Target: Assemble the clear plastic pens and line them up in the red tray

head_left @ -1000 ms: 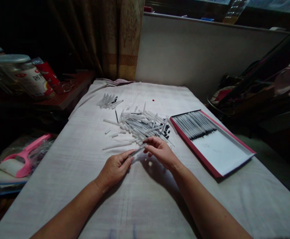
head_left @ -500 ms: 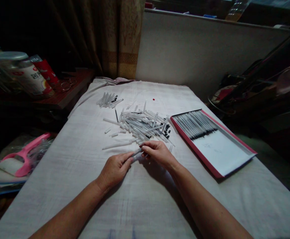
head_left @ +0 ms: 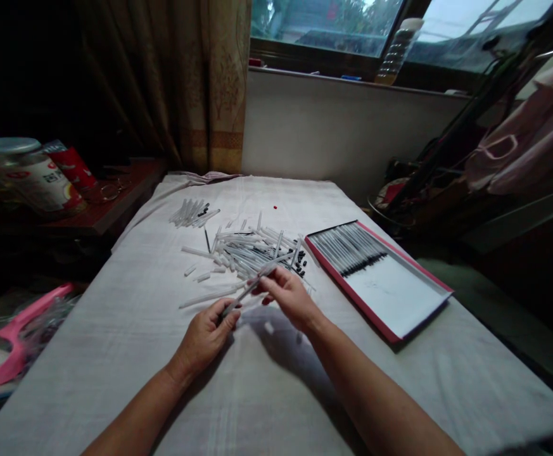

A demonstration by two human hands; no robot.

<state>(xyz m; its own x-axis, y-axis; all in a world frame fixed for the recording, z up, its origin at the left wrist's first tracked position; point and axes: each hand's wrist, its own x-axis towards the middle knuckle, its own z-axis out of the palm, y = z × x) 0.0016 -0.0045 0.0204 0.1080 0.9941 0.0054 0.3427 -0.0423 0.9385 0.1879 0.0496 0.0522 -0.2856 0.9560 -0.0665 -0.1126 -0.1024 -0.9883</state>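
My left hand (head_left: 207, 335) pinches the lower end of a slim clear pen (head_left: 242, 296), which slants up to the right. The fingers of my right hand (head_left: 288, 296) close around the pen's upper part, and its tip pokes out beyond them. Under my right hand a small white piece (head_left: 269, 327) shows blurred. Just past the hands lies a loose heap of clear pen tubes (head_left: 245, 248) and dark refills, with small black caps (head_left: 301, 261) at its right side. A red-edged box lid (head_left: 402, 310) on the right holds a row of pens (head_left: 349, 248) with black ends.
A smaller bundle of tubes (head_left: 188, 212) lies at the back left of the white cloth (head_left: 128, 304), and a tiny red piece (head_left: 275, 207) at the back. Left of it are a side table with a jar (head_left: 38, 180) and pink scissors (head_left: 14, 335). A bottle (head_left: 397, 54) stands on the windowsill.
The view has tilted up and shifted right, showing more window. My hands have drawn slightly apart, and more of the pen shows between them. The white piece has come into sight below my right hand.
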